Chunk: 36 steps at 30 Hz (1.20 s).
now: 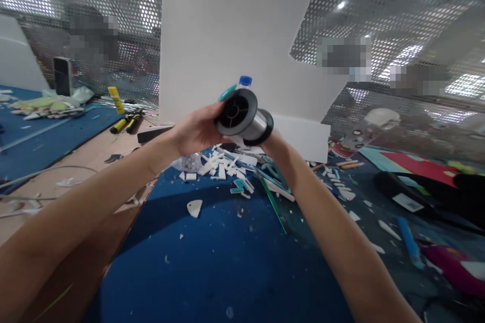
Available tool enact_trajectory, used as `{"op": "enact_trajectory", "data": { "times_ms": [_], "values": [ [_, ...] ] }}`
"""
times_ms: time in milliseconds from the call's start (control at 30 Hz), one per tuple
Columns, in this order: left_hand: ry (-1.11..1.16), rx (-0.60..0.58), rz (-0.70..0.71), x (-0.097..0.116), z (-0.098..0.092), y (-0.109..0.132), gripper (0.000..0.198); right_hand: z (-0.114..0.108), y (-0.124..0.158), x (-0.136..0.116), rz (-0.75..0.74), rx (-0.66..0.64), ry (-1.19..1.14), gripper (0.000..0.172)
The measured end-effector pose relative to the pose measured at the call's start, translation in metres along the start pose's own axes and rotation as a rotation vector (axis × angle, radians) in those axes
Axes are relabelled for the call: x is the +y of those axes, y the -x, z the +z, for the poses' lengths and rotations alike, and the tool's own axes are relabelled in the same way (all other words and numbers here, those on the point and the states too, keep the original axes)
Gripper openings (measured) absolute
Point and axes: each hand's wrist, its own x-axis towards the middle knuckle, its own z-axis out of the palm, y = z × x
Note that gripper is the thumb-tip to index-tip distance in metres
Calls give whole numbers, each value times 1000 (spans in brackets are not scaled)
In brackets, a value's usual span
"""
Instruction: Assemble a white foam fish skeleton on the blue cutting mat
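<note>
A black-ended spool of silvery wire (259, 125) is held up above the table, tilted, with one flange facing me. My left hand (200, 128) grips its near flange from the left, thumb on top. My right hand (270, 142) reaches behind the spool from the right; its fingers are hidden, so what they hold does not show. By the left thumb is a teal object (227, 93) I cannot identify. The blue cap (245, 81) of a clear bottle shows just above the spool. White foam scraps (222, 166) lie piled below the hands.
A white board (242, 20) stands behind, against a perforated metal screen (132, 0). On the left lie yellow-black cutters (123, 123), a glue stick (115, 100) and an upright phone (62, 75). A green strip (273, 205) and a black bag (409, 194) lie rightward.
</note>
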Motion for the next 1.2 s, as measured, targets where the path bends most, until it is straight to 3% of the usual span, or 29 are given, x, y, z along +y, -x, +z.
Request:
{"op": "enact_trajectory", "data": {
  "times_ms": [100,200,300,400,533,633,700,833,1000,1200],
  "values": [
    [146,60,128,-4,-7,-8,23,-1,9,-12,-64,173,-284,24],
    [230,132,172,-6,-10,-14,25,5,17,-22,-105,242,-491,20],
    [219,171,138,-9,-11,-15,26,8,17,-25,-133,355,-603,26],
    [148,151,68,-12,-12,-14,22,9,14,-26,-266,554,-686,36],
    [51,113,46,-15,-11,-12,17,21,15,-27,-592,721,-575,37],
    [-12,114,43,-18,-5,-10,14,34,16,-25,-701,786,-423,38],
    [-47,107,41,-20,1,-9,15,39,14,-21,-683,872,-424,40],
    [-138,92,75,-29,9,-8,47,37,7,-14,-620,1043,-524,39],
    [-249,131,99,-34,6,-10,51,29,-4,-11,-599,1064,-658,40],
    [-414,171,42,-21,-1,-11,49,18,-17,-2,-527,1068,-815,43]
  ]
}}
